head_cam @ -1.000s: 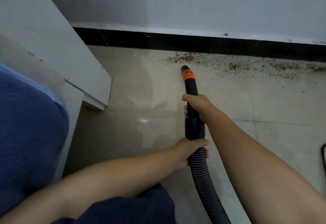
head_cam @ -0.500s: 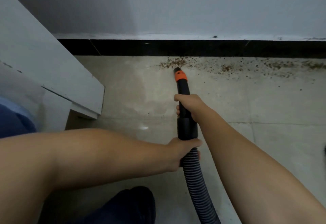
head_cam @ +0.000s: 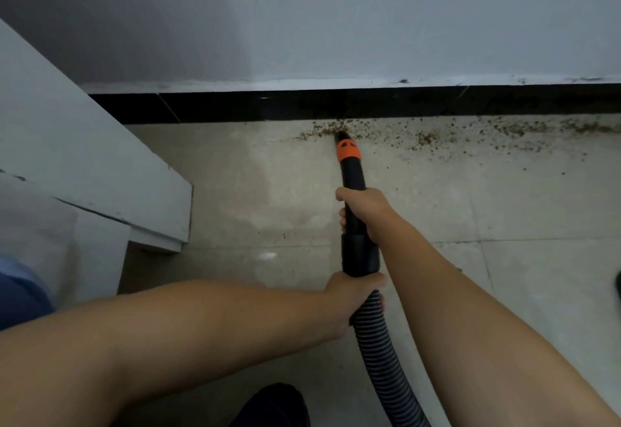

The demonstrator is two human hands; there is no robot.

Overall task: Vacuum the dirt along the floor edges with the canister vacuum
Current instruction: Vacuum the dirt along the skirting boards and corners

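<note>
Gripping one black vacuum wand [head_cam: 353, 188], two hands share it: right hand [head_cam: 364, 213] curled round the tube, left hand [head_cam: 349, 299] curled round the ribbed hose [head_cam: 379, 352] behind. Beyond the right fingers, the single orange-collared nozzle [head_cam: 346, 147] touches dirt [head_cam: 336, 129] against the black skirting [head_cam: 235, 107].

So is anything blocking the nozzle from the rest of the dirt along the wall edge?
Nothing visible. The orange-collared black nozzle sits in the brown dirt trail, which runs rightward along the black baseboard over bare floor.
</note>
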